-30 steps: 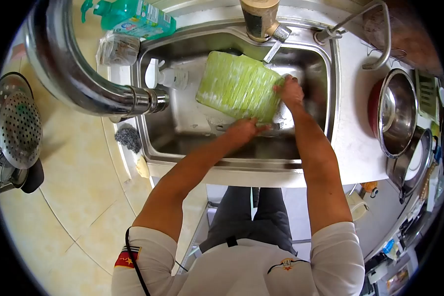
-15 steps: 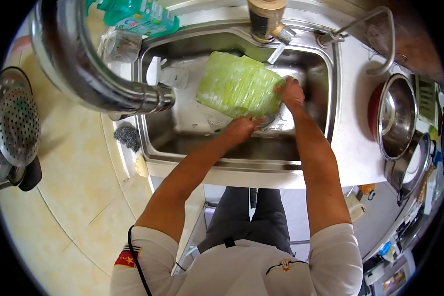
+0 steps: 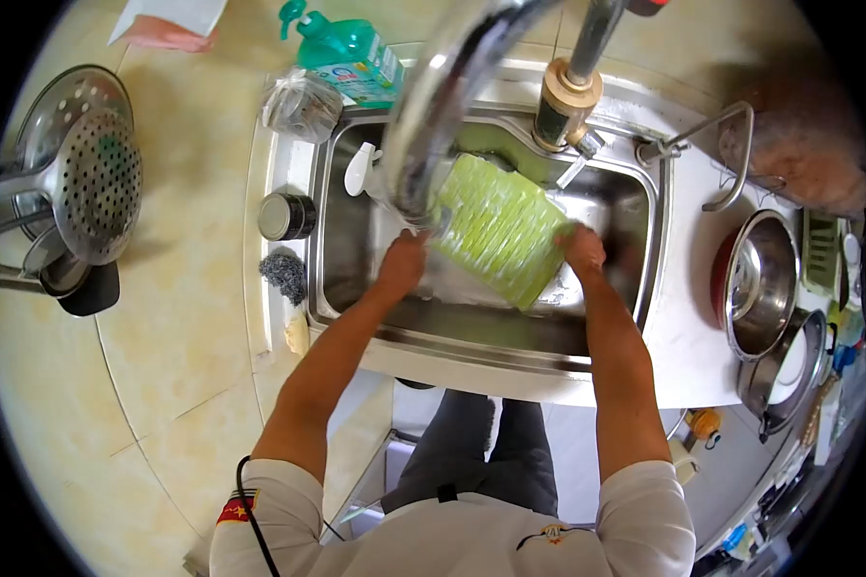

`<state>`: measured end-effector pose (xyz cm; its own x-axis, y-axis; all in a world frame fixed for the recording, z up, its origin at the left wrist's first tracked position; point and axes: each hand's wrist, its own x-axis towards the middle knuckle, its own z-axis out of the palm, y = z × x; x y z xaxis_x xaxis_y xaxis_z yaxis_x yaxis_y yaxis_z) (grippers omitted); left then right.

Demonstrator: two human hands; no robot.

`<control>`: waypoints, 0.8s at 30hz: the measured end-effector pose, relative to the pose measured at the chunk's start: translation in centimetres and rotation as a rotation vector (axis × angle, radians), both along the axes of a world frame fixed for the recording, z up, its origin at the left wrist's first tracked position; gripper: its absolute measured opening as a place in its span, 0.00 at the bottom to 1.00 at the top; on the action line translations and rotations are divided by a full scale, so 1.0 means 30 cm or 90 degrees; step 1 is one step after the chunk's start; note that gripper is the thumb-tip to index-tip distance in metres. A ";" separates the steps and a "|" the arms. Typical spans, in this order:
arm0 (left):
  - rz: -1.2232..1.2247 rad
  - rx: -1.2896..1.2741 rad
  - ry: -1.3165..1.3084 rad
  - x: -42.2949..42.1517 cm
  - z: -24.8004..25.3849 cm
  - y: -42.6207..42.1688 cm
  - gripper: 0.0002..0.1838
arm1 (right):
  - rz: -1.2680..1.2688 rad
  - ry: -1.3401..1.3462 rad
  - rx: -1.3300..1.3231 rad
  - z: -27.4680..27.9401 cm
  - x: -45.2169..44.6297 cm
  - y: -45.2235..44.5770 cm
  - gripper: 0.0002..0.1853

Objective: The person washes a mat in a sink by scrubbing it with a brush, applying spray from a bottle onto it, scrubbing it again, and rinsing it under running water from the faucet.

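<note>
Board [image 3: 500,236], green, 1: in sink [image 3: 491,332]. Right hand [image 3: 583,248], 3 o'clock: fingers closed on its edge. Left hand [image 3: 404,260], 9 o'clock: fingers' hold untellable (spout [image 3: 414,163] intrudes). Suds [image 3: 481,202] could cause slipping.

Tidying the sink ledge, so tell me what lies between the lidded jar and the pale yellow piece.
A grey scourer lies between the lidded jar and pale yellow piece; the head view shows it.
</note>
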<state>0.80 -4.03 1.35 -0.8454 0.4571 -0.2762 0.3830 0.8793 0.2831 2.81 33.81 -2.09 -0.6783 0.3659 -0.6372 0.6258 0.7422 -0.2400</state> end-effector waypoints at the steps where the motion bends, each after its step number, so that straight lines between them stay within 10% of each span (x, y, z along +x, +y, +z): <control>1: -0.012 0.027 0.028 -0.001 -0.018 0.045 0.33 | 0.005 -0.028 -0.025 0.004 0.009 0.011 0.28; 7: 0.110 0.099 -0.033 -0.020 -0.046 0.331 0.38 | 0.216 -0.137 0.070 -0.011 0.073 0.073 0.22; 11: 0.039 0.036 -0.041 -0.087 0.005 0.414 0.36 | 0.312 0.183 0.152 -0.008 0.037 -0.021 0.26; 15: -0.073 0.080 0.223 -0.118 -0.170 0.373 0.37 | 0.428 0.203 0.022 0.019 0.010 -0.227 0.47; 19: 0.002 -0.047 0.115 0.004 -0.135 0.221 0.34 | 0.447 0.151 0.084 -0.005 0.044 -0.276 0.58; 24: 0.244 0.008 -0.096 0.060 -0.052 0.225 0.32 | 0.460 0.146 0.145 -0.015 0.026 -0.289 0.44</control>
<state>2.59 2.71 -0.22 -0.9055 0.1210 -0.4068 -0.0183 0.9465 0.3222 3.59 25.13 -2.52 -0.9031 -0.1110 -0.4149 -0.0772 0.9922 -0.0975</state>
